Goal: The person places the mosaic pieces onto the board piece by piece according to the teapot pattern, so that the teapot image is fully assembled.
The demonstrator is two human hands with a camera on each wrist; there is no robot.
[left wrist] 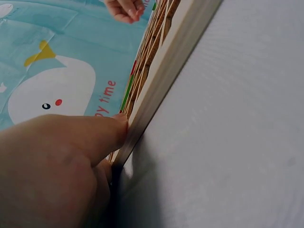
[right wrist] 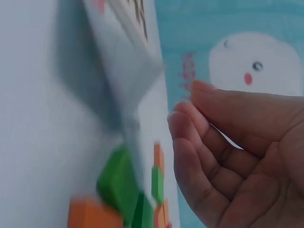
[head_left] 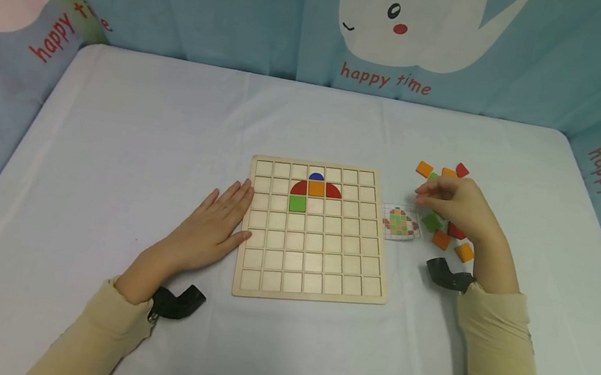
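Note:
A square wooden grid board (head_left: pixel 298 239) lies at the middle of the table. In its upper cells sit a blue half-round (head_left: pixel 316 177), two red quarter-round pieces (head_left: pixel 333 191), an orange square (head_left: pixel 316 188) and a green square (head_left: pixel 297 203). My left hand (head_left: pixel 213 223) lies flat with spread fingers, touching the board's left edge; its thumb (left wrist: pixel 102 133) rests on the rim. My right hand (head_left: pixel 458 204) hovers over the loose pieces, fingers loosely bent. Between its thumb and fingertips (right wrist: pixel 183 126) no piece shows. The hand hides part of the pile.
A small pattern card (head_left: pixel 401 223) lies at the board's right edge, one corner lifted. Around the right hand are several loose blocks, including orange ones (head_left: pixel 441 239), a green one (head_left: pixel 432 222) and red ones (head_left: pixel 462 170). Black wrist mounts (head_left: pixel 178 302) sit by both cuffs.

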